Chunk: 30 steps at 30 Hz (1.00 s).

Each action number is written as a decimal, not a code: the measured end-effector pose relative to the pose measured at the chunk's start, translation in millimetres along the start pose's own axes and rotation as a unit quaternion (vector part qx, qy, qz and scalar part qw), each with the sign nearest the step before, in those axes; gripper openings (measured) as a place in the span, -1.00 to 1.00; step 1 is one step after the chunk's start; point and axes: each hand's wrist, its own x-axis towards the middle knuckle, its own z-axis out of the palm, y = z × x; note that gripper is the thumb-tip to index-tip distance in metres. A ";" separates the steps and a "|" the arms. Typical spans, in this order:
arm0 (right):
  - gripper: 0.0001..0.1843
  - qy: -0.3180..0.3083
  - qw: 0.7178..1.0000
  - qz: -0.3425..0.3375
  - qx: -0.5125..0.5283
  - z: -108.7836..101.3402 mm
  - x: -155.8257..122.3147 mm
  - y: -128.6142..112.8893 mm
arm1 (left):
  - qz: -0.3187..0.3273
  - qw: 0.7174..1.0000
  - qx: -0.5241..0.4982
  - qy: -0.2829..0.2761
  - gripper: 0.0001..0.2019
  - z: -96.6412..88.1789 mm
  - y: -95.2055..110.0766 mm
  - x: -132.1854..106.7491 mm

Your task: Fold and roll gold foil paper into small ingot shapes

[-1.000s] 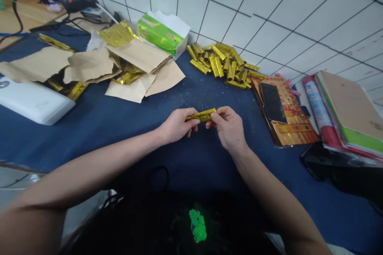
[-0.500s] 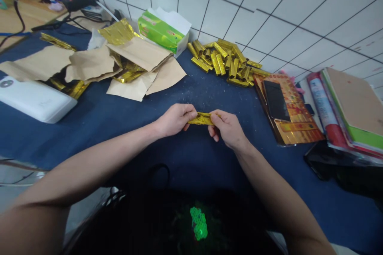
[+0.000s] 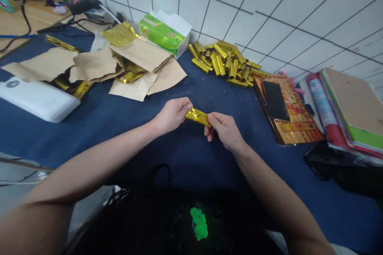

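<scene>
A strip of folded gold foil paper point(image 3: 197, 116) is stretched between my two hands above the dark blue table. My left hand point(image 3: 172, 115) pinches its left end. The right end is gripped between thumb and fingers of my right hand point(image 3: 225, 129). The strip slopes down to the right, its shiny, creased face showing; its ends are hidden in my fingers. Beyond the hands, against the wall, lies a pile of similar folded gold foil pieces point(image 3: 220, 62).
Torn brown paper point(image 3: 160, 53) with gold foil sheets and a white power bank point(image 3: 44, 101) lie left. A green tissue box point(image 3: 163, 34) stands at the tiled wall. Right are a phone point(image 3: 275, 100) on an orange-gold packet point(image 3: 299, 127) and stacked books point(image 3: 356, 103).
The foil strip has turned from nearly level to sloping down rightward, and its smoother outer face shows now. My left hand has risen slightly; the right has shifted a little left.
</scene>
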 end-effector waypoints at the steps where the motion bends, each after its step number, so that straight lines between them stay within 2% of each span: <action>1: -0.66 0.002 0.999 -0.012 -0.032 -1.2 -0.1 -2.6 | 0.019 0.999 0.038 0.000 -0.75 -0.3 0.8 -0.4; 4: -0.69 -0.021 0.987 -0.052 -0.149 0.6 -2.6 -10.5 | 0.050 0.991 0.111 -0.053 -0.80 2.4 6.4 -4.2; 6: -0.62 -0.069 0.976 -0.042 -0.204 4.6 -5.5 -13.4 | 0.050 0.987 0.123 -0.093 -0.82 5.4 10.4 -7.4; 8: -0.55 -0.098 0.971 -0.020 -0.218 7.1 -8.1 -13.7 | 0.048 0.987 0.123 -0.095 -0.80 6.7 12.0 -9.3; 13: -0.56 -0.107 0.978 0.000 -0.180 0.2 -8.7 -10.3 | 0.059 0.992 0.106 -0.040 -0.77 -3.3 3.5 -4.4; 15: -0.55 -0.088 0.980 0.005 -0.178 -3.8 -7.5 -8.5 | 0.052 0.994 0.094 -0.016 -0.78 -10.7 -1.7 0.4; 18: -0.54 -0.051 0.984 0.010 -0.169 -6.5 -5.1 -4.1 | 0.025 0.997 0.056 0.053 -0.76 -20.7 -7.6 7.0; 19: -0.54 -0.036 0.987 0.011 -0.157 -6.5 -4.2 -2.4 | 0.019 0.997 0.046 0.056 -0.76 -22.7 -8.6 8.4; 23: -0.55 0.019 0.997 0.014 -0.073 -3.7 -2.2 2.2 | 0.017 1.000 0.020 0.008 -0.75 -21.5 -7.0 8.3; 27: -0.56 -0.038 0.998 0.009 -0.055 -1.4 -3.0 0.9 | -0.006 0.999 -0.025 -0.040 -0.73 -14.4 -2.3 4.1; 30: -0.60 -0.031 0.999 0.030 0.028 -1.4 -2.8 0.2 | -0.048 0.984 -0.163 -0.049 -0.74 -14.1 -0.9 3.3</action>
